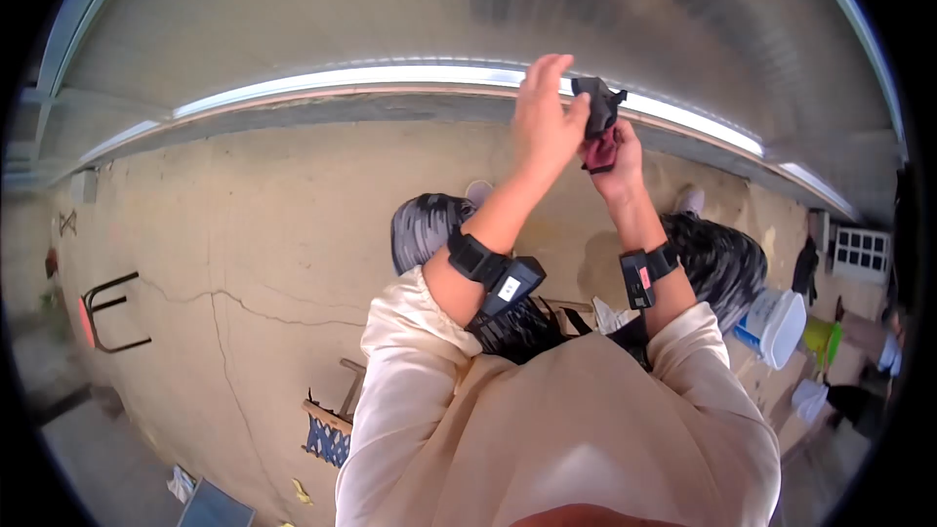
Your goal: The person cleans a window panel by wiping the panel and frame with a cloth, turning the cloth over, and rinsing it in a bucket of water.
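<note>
My right hand (pixel 622 158) is closed on a small maroon and black piece of cloth (pixel 602 148), held up in front of the panel. Its black part (pixel 597 109) sticks up above the fingers, dark and bunched; I cannot make out its exact kind. Just to the left of it is my left hand (pixel 549 127), with the fingers stretched upward and apart. The left thumb reaches the edge of the black part or lies very close to it. Black strapped devices (pixel 509 285) sit around both forearms.
A large grey translucent panel (pixel 342 20) with a bright strip along its bottom stands ahead. A white bucket (pixel 778 327) and a green container (pixel 822 340) are at right. On the left lies a stool (pixel 90 320); a folding seat (pixel 329 429) is near my left side.
</note>
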`<state>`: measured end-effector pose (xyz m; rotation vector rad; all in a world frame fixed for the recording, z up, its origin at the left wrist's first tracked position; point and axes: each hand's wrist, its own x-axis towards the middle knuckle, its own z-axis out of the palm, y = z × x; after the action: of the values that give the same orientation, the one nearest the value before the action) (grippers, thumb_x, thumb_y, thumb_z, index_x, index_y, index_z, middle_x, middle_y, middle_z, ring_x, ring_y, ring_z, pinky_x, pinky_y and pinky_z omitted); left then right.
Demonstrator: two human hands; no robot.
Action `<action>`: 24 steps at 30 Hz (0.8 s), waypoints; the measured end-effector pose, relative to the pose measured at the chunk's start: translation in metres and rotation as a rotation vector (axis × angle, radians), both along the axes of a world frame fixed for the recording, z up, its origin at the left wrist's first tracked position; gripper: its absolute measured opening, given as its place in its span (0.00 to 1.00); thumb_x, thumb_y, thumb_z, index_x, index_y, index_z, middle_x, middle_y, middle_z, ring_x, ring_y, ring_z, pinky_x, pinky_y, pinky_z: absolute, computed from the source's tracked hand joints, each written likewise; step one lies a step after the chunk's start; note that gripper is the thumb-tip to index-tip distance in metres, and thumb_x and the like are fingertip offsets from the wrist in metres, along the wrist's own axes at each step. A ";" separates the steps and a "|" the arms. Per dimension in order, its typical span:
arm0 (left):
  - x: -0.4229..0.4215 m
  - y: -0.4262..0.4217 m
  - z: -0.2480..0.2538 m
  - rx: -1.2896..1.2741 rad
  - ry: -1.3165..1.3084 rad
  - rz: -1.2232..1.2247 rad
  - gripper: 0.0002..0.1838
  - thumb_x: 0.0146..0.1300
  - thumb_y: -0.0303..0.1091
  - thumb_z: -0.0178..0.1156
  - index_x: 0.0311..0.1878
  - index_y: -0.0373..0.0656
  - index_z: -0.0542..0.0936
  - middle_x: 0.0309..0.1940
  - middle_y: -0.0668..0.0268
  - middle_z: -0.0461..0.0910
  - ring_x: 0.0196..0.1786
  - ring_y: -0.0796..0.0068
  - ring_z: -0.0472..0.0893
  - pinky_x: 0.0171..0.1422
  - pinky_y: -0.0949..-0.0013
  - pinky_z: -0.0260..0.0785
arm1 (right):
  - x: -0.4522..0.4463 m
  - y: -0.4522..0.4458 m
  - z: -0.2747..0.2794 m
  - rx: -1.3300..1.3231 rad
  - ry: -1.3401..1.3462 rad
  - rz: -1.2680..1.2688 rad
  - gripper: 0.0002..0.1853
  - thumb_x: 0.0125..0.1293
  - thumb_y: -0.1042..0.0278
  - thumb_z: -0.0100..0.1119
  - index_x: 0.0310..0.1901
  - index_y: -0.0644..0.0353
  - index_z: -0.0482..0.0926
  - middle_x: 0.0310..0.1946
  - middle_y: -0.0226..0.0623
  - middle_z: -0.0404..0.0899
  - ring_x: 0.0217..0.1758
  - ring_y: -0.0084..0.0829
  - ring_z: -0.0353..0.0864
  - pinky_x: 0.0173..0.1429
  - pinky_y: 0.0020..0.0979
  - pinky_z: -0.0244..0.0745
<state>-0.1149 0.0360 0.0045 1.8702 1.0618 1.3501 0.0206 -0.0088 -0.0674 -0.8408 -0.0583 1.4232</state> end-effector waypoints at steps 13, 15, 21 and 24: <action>0.038 -0.060 -0.011 -1.068 -0.461 -0.941 0.22 0.59 0.29 0.59 0.57 0.44 0.69 0.50 0.68 0.74 0.51 0.74 0.75 0.52 0.68 0.68 | -0.008 -0.118 0.071 -0.300 -0.588 -0.143 0.21 0.65 0.60 0.46 0.57 0.61 0.68 0.48 0.33 0.73 0.51 0.25 0.71 0.52 0.25 0.66; 0.037 -0.051 -0.009 -1.117 -0.528 -0.858 0.23 0.58 0.26 0.58 0.58 0.43 0.69 0.50 0.66 0.75 0.50 0.72 0.75 0.55 0.68 0.68 | 0.005 -0.156 0.088 -0.152 -0.586 -0.233 0.23 0.65 0.66 0.48 0.61 0.63 0.63 0.59 0.37 0.65 0.53 0.26 0.72 0.56 0.29 0.68; 0.016 0.001 -0.053 -1.149 -0.606 -0.671 0.16 0.58 0.32 0.60 0.49 0.40 0.73 0.45 0.62 0.78 0.47 0.68 0.78 0.54 0.67 0.71 | 0.134 -0.316 0.126 0.086 -0.640 -0.618 0.20 0.66 0.71 0.45 0.59 0.64 0.64 0.56 0.41 0.68 0.51 0.30 0.76 0.50 0.28 0.74; 0.004 0.017 -0.080 -1.198 -0.518 -0.552 0.18 0.57 0.31 0.61 0.51 0.41 0.72 0.43 0.64 0.77 0.42 0.72 0.77 0.47 0.72 0.72 | 0.221 -0.393 0.040 -0.203 -0.343 -0.954 0.18 0.67 0.69 0.44 0.57 0.65 0.65 0.51 0.44 0.71 0.50 0.33 0.76 0.49 0.31 0.75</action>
<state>-0.1105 0.0526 -0.0751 0.7435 0.7069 0.5462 0.2416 -0.4017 -0.0278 -1.0721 0.2090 0.3870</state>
